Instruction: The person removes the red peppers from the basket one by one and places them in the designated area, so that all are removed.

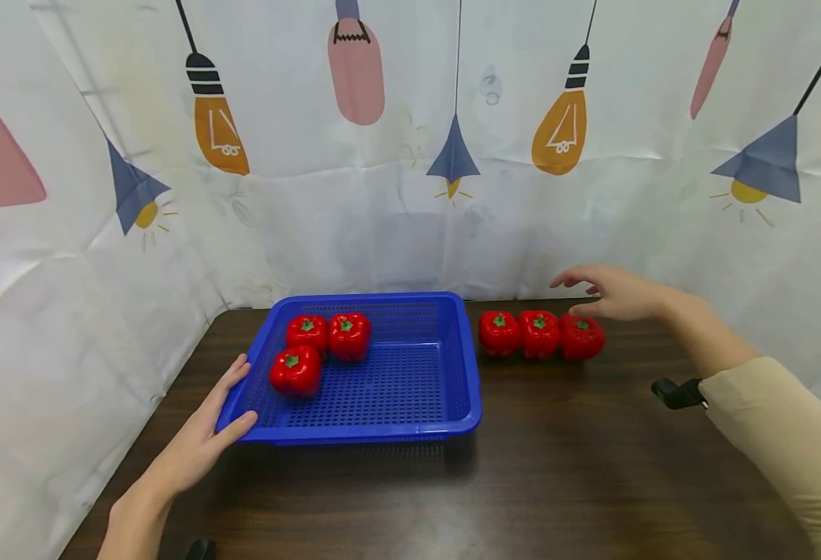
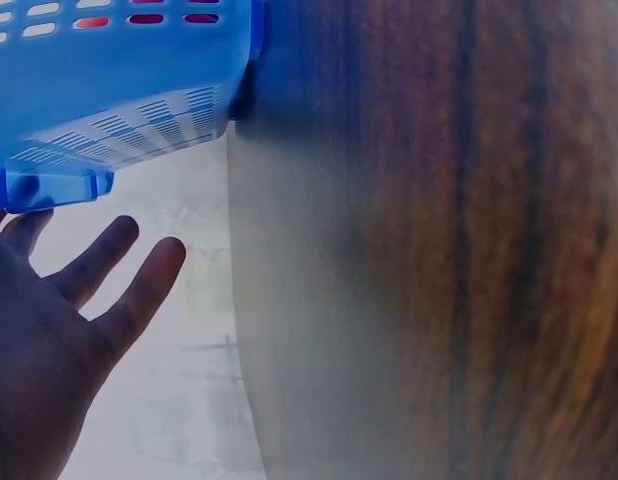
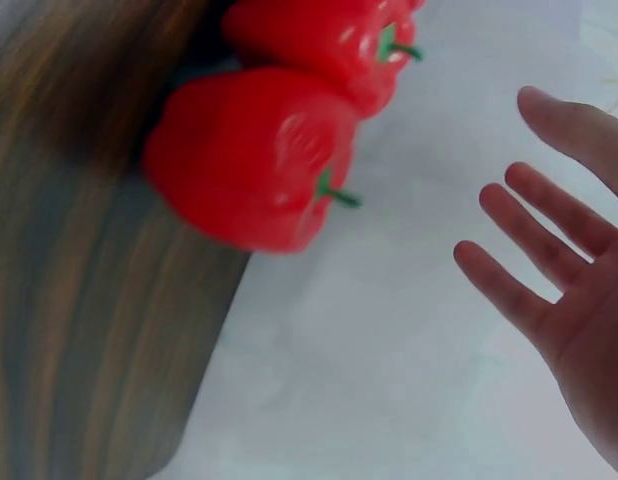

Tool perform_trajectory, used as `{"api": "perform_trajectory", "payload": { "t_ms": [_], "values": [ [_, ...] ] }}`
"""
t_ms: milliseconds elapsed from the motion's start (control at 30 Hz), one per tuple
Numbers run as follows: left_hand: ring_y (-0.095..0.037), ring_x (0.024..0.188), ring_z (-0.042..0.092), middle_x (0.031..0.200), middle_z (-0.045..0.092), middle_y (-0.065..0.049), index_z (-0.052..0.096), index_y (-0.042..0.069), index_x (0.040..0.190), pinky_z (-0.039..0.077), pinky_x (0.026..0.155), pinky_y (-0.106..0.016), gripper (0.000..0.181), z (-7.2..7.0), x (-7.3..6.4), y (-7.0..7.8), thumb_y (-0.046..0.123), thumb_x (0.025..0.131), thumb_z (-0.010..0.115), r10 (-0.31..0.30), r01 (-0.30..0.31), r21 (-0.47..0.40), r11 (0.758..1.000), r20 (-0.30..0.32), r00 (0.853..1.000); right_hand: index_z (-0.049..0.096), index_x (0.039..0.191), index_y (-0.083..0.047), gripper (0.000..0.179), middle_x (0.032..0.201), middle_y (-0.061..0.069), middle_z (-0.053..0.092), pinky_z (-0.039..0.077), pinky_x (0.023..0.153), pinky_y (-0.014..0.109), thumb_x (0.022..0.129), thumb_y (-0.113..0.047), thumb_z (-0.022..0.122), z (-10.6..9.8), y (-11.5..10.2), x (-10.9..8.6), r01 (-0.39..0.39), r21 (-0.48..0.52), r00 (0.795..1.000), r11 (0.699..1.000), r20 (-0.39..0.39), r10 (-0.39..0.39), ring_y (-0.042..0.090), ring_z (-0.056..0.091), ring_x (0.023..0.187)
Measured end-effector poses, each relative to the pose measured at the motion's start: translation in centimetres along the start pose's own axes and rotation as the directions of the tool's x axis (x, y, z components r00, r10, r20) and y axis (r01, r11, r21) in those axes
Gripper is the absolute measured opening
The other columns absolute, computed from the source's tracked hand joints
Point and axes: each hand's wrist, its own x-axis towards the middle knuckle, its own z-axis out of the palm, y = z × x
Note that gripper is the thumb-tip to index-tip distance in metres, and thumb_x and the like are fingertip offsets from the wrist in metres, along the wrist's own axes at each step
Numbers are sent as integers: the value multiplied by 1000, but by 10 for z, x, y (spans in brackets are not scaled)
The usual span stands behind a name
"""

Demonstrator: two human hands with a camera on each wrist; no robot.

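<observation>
A blue plastic basket (image 1: 410,432) stands on the table with three red bell peppers in its left half, the front one (image 1: 296,372) nearest my left hand. My left hand (image 1: 196,443) rests at the basket's left rim, fingers spread along it and thumb at the front corner. In the left wrist view its fingers lie beside the basket wall (image 2: 109,70). Right of the basket, three more red bell peppers sit in a row. Above the rightmost pepper (image 1: 582,337) hovers my right hand (image 1: 620,293), fingers loosely extended, holding nothing; the right wrist view shows it apart from that pepper (image 3: 254,160).
The dark wooden table (image 1: 557,467) extends in front of the basket and peppers. Behind and at the sides hangs a white curtain (image 1: 382,233) printed with lamps and bulbs, close to the table's back edge. A black wrist device (image 1: 676,393) is at my right sleeve.
</observation>
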Motion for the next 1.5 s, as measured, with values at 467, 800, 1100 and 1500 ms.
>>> {"api": "perform_trajectory", "payload": {
  "t_ms": [467,800,1100,1500],
  "values": [
    [-18,152,16,171,11,-8,23,18,165,18,104,-5,73,0,-1,0,10,102,60,-5,5,-6,1000,-7,1000,65,131,-7,34,128,8,66,49,98,54,98,-11,69,-1,-51,54,157,-105,987,982,47,-153,31,60,119],
    [-17,152,15,171,11,-7,23,18,164,17,105,-5,73,0,-1,0,10,102,60,-6,6,-1,1000,-7,1000,67,128,-11,31,126,4,67,51,95,50,97,-8,69,6,-82,87,281,-142,959,949,78,-272,26,62,116],
    [-19,152,15,171,10,-9,22,18,165,17,104,-4,73,-1,0,0,10,102,60,-8,8,5,1000,-1,1000,67,129,-12,31,128,3,66,51,95,48,99,-15,69,22,-104,113,343,-113,937,933,114,-331,26,61,118],
    [-27,152,17,171,9,-9,22,18,165,19,104,-4,73,1,0,1,10,103,59,-8,8,-1,1000,1,1000,64,135,-11,36,134,3,64,49,99,44,100,-15,68,43,-138,149,362,-61,923,930,163,-349,22,59,123]
  ]
}}
